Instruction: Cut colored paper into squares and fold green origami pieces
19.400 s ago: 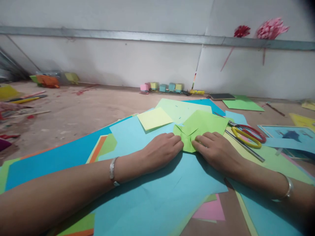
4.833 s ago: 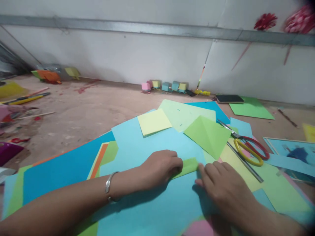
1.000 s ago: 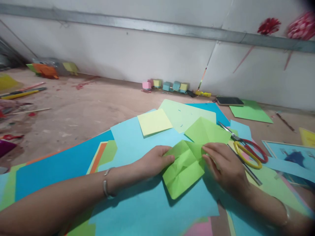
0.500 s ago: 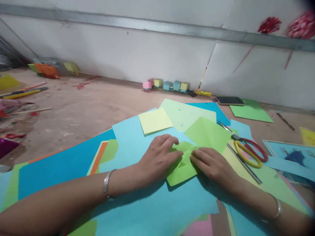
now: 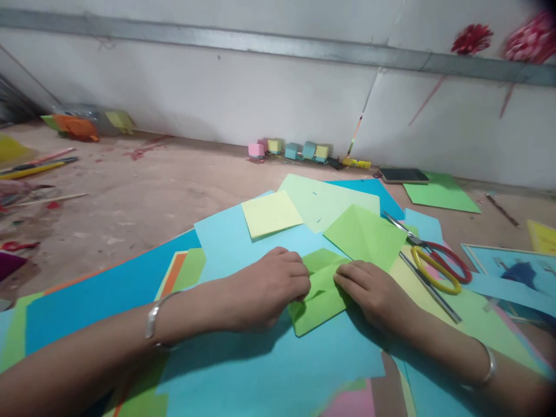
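A folded green paper (image 5: 319, 310) lies on a large light-blue sheet (image 5: 243, 365), with creases and raised flaps across its middle. At its left side my left hand (image 5: 278, 286) is closed, fingers curled in on the paper's edge; the fingertips are partly hidden. My right hand (image 5: 373, 289) pinches the paper's right edge, fingers together and thumb out of sight. Just behind it lies another green square (image 5: 365, 234) with fold lines. A pale yellow square (image 5: 270, 214) rests on the blue sheet beyond my left hand.
Scissors with red and yellow handles (image 5: 436, 272) lie to the right beside a metal rod (image 5: 430, 286). A phone (image 5: 403, 175) sits on green card at the back. Small paper cubes (image 5: 291, 150) line the wall. Blue card (image 5: 108, 289) spreads leftward.
My left hand has drawn back slightly left and curled its fingers, uncovering more of the folded paper. My right hand stays at the right edge. The view has shifted a little.
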{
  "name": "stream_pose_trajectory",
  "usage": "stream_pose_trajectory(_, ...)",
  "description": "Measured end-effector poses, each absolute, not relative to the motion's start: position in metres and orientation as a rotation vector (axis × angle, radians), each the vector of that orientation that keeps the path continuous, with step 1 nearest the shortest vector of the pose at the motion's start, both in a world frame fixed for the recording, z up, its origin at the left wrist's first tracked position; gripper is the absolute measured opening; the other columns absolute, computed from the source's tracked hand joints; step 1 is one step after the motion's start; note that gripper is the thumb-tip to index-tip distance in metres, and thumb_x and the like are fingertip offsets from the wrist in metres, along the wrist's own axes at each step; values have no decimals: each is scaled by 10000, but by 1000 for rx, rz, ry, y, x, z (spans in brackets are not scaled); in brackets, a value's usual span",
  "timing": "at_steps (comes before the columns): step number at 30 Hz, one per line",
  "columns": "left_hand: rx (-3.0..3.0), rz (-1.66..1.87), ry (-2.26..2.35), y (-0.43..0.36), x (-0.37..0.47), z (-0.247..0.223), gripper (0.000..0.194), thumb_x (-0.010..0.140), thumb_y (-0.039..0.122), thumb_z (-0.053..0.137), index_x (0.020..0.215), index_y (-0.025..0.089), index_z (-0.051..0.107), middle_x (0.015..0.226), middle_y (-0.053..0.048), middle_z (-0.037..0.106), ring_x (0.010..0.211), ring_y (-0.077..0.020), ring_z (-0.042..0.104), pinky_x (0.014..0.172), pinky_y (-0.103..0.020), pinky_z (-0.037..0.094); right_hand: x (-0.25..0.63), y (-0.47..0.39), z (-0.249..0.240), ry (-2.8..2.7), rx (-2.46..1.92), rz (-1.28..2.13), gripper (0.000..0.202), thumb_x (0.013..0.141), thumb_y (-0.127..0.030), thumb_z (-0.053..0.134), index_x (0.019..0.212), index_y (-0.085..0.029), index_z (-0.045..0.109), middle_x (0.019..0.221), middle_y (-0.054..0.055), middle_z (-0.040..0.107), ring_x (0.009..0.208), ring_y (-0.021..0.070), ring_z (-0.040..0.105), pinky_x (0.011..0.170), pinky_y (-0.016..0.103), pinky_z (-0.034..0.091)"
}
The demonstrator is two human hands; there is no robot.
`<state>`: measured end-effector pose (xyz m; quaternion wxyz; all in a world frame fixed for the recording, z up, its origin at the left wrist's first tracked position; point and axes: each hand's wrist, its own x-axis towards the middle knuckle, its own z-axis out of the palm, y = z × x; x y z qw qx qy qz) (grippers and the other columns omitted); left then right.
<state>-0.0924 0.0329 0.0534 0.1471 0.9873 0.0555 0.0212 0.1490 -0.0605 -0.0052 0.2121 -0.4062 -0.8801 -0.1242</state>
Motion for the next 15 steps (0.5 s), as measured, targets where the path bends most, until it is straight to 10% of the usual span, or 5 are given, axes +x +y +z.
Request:
stream_pose_trajectory(6,2871,-222,119,27,-108,79,190,704,24,603,778,194,563,741,-25,635,699,-204,544,674,-337,379,149,-60,-6,-2443,-1127,-337,303,945,-41,376,1000,-78,672,944,160,677,869,234,591,693,372,534)
stream_pose_trajectory(15,3046,-111,244,10,-90,41,580,712,734,623,720,154,619,691,-57,603,633,-211,530,547,-334,345,148,-69,4,-2474,-1196,-298,328,865,-35,386,1083,-46,631,1009,196,687,905,259,605,777,415,523)
